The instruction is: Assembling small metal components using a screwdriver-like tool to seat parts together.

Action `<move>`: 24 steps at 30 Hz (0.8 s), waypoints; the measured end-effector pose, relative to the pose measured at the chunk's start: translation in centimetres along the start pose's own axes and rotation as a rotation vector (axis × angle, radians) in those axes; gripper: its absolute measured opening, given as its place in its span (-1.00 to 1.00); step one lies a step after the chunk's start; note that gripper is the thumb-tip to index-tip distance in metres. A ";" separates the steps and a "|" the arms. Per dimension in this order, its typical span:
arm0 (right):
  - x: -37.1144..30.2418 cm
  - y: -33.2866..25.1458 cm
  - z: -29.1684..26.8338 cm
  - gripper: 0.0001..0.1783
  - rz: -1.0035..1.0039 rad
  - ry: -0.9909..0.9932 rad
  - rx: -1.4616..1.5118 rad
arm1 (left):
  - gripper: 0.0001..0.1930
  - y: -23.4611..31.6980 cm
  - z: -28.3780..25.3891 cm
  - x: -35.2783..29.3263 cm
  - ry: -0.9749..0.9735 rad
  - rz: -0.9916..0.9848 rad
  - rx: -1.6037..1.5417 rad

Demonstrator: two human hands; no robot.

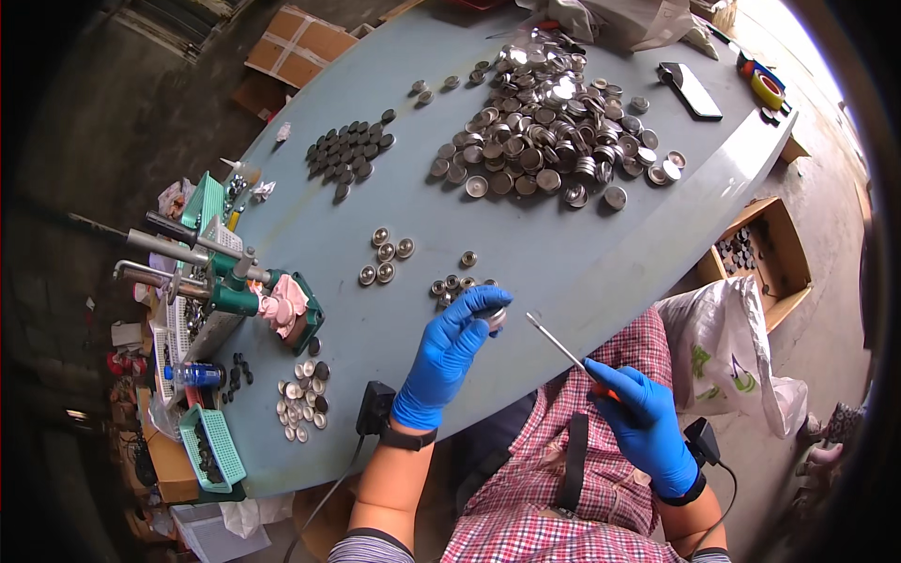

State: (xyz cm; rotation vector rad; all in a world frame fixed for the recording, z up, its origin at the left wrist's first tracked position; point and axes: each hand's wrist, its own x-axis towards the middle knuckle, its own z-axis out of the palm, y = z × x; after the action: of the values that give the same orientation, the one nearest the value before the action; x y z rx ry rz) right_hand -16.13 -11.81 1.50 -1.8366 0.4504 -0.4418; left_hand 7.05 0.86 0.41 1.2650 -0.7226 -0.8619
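My left hand (pixel 449 352), in a blue glove, pinches a small round metal cap (pixel 497 317) between thumb and fingers above the table's near side. In my right hand (pixel 646 422), gloved alike, is a screwdriver (pixel 556 342); its orange-red handle sits mostly hidden in my closed fingers. The bare shaft points up and left, its tip a short way right of the cap and apart from it. Just beyond my left hand lie several small ring-shaped metal parts (pixel 452 281), partly covered by it. Several shiny round parts (pixel 386 251) rest farther left.
A large heap of metal caps (pixel 544 122) covers the far middle. Dark discs (pixel 347 155) lie left of it. A green hand press (pixel 244 291) stands at the left edge, near green baskets (pixel 211 446). A phone (pixel 693 91) lies far right; a cardboard box (pixel 784 253) sits below the table.
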 end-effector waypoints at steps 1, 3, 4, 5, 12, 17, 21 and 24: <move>0.0 -0.5 -0.2 -0.45 0.000 -0.008 -0.001 | -0.56 0.2 0.3 -1.0 0.008 0.000 -0.002; -0.1 -1.6 -0.8 -0.42 -0.112 -0.119 -0.325 | -0.51 0.9 1.0 -2.3 -0.009 -0.063 -0.002; -0.3 -1.6 -0.5 -0.40 -0.133 -0.093 -0.324 | -0.51 1.4 1.2 -2.7 -0.017 -0.087 -0.011; -0.5 -1.9 -0.6 -0.40 -0.134 -0.094 -0.326 | -0.51 1.6 1.3 -3.0 -0.017 -0.086 -0.013; -0.5 -3.5 -1.7 -0.41 -0.193 -0.211 -0.546 | -0.55 2.9 2.0 -3.6 -0.068 0.035 0.362; -0.8 -2.7 -2.0 -0.44 0.316 -0.385 0.204 | -0.55 2.1 1.8 -3.6 -0.097 0.105 0.427; -0.6 -2.9 -1.6 -0.49 0.175 -0.341 -0.024 | -0.59 1.8 1.3 -3.7 -0.116 0.033 0.344; -0.1 -3.7 -1.4 -0.48 0.055 -0.340 -0.321 | -0.57 1.4 1.2 -3.7 -0.059 0.032 0.338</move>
State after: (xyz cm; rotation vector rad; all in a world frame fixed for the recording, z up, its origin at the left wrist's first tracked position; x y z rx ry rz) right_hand -16.59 -11.80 5.39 -2.1524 0.3504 -0.0133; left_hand 4.34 3.60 2.04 1.5271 -0.9620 -0.7745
